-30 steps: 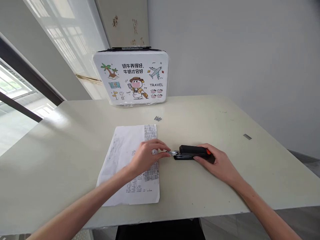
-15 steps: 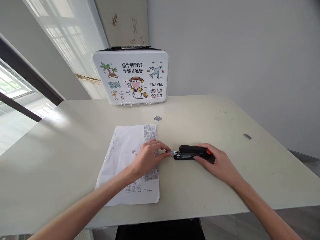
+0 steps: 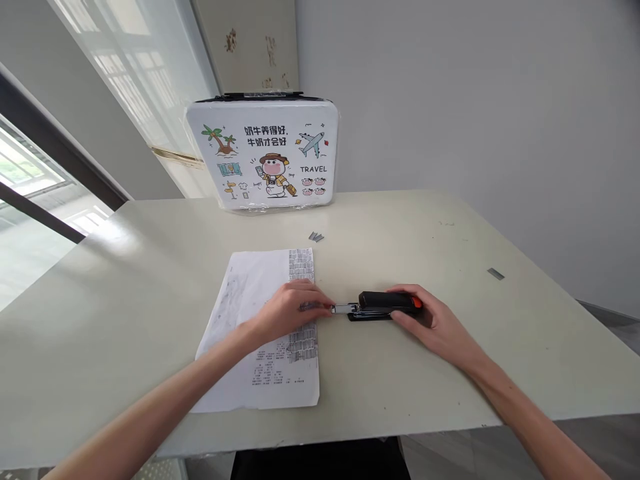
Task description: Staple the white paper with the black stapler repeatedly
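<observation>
A black stapler (image 3: pixel 383 301) with an orange-red part at its rear lies on the table, its front pointing left. My right hand (image 3: pixel 435 319) grips its rear end, thumb on the near side and fingers on the far side. From the stapler's front sticks out a silver metal staple tray (image 3: pixel 343 309). My left hand (image 3: pixel 290 307) pinches the tray's outer end between thumb and fingers. Whether staples lie inside the tray cannot be made out. Below my left hand is a printed paper sheet (image 3: pixel 235 320), with dense rows of staples (image 3: pixel 301 267) along its right side.
Several short staple strips (image 3: pixel 316 237) lie beyond the paper, and another staple strip (image 3: pixel 495 273) is at the right. A white case (image 3: pixel 280 153) with cartoon prints stands at the table's back edge. The pale table (image 3: pixel 425 387) ends close to me.
My left hand has moved left, and the metal tray now extends further out of the stapler's front. My right hand and the stapler have hardly moved.
</observation>
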Demonstrator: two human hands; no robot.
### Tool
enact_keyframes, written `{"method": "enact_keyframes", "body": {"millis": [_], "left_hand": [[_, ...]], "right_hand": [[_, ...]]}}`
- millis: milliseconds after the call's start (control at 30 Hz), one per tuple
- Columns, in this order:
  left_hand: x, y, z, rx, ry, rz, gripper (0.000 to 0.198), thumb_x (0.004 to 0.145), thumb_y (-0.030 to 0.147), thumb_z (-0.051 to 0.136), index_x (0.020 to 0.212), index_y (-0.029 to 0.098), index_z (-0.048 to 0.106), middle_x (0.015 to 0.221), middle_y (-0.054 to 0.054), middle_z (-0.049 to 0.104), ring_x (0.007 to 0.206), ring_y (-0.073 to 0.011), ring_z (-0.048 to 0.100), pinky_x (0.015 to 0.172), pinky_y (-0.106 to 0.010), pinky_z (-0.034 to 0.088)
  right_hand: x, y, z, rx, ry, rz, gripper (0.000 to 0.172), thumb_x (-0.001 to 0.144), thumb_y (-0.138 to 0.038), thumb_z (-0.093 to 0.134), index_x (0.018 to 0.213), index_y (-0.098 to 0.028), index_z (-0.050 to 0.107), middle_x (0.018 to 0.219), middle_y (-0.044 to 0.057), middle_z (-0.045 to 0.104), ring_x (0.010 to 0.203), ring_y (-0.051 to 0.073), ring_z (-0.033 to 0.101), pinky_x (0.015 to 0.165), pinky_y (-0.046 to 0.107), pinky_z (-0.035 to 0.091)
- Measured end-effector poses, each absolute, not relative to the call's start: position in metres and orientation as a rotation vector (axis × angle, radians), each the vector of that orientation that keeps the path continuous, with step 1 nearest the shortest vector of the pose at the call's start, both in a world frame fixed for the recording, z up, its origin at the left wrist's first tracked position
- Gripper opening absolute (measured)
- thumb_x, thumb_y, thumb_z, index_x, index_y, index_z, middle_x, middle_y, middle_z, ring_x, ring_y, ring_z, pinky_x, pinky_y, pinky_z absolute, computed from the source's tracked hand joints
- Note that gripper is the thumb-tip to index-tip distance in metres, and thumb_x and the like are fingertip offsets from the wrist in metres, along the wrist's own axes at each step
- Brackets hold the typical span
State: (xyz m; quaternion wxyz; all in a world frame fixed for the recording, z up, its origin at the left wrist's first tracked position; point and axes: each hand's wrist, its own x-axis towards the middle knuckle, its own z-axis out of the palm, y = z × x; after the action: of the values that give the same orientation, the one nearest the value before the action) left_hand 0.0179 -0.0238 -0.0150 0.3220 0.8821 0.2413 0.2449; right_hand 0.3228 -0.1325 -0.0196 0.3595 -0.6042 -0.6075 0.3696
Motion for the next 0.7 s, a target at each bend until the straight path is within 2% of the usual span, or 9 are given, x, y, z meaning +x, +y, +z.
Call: {"method": "enact_keyframes", "body": {"millis": [167,300,533,700], "left_hand": [[0.034,-0.021,-0.013,2.352,0.525,0.571,0.023,0.099,0.046,0.07,0.098,0.026,0.082,0.092,-0.005,0.08,0.089,-0.0224,0.069,0.087,-0.037,0.055],[0.051,-0.022,-0.015,2.401,0.538,0.581,0.022,0.097,0.044,0.073,0.096,0.023,0.078,0.092,-0.005,0.078,0.087,-0.0209,0.069,0.086,-0.035,0.053],[0.065,-0.02,-0.024,2.466,0.564,0.65,0.024,0.092,0.042,0.08,0.092,0.018,0.073,0.086,-0.002,0.075,0.08,-0.0176,0.066,0.073,-0.028,0.048],[0.062,-0.026,-0.019,2.522,0.639,0.676,0.028,0.09,0.043,0.081,0.097,0.018,0.072,0.086,-0.001,0.074,0.081,-0.0181,0.066,0.072,-0.029,0.049]], "right_hand": [[0.312,-0.122,-0.014,-1.496,-1.4,1.042,0.045,0.102,-0.067,0.048,0.124,-0.033,0.068,0.142,0.004,0.067,0.137,0.028,0.058,0.114,0.042,0.047],[0.312,-0.118,-0.023,-1.438,-1.33,1.053,0.047,0.103,-0.067,0.044,0.125,-0.033,0.068,0.143,0.004,0.067,0.14,0.027,0.056,0.121,0.043,0.041],[0.312,-0.121,-0.022,-1.45,-1.341,1.074,0.047,0.105,-0.066,0.041,0.128,-0.034,0.066,0.147,0.004,0.063,0.143,0.028,0.051,0.121,0.044,0.039],[0.309,-0.124,-0.015,-1.503,-1.453,1.042,0.041,0.102,-0.064,0.05,0.126,-0.034,0.065,0.141,0.003,0.064,0.132,0.028,0.057,0.109,0.04,0.047]]}}
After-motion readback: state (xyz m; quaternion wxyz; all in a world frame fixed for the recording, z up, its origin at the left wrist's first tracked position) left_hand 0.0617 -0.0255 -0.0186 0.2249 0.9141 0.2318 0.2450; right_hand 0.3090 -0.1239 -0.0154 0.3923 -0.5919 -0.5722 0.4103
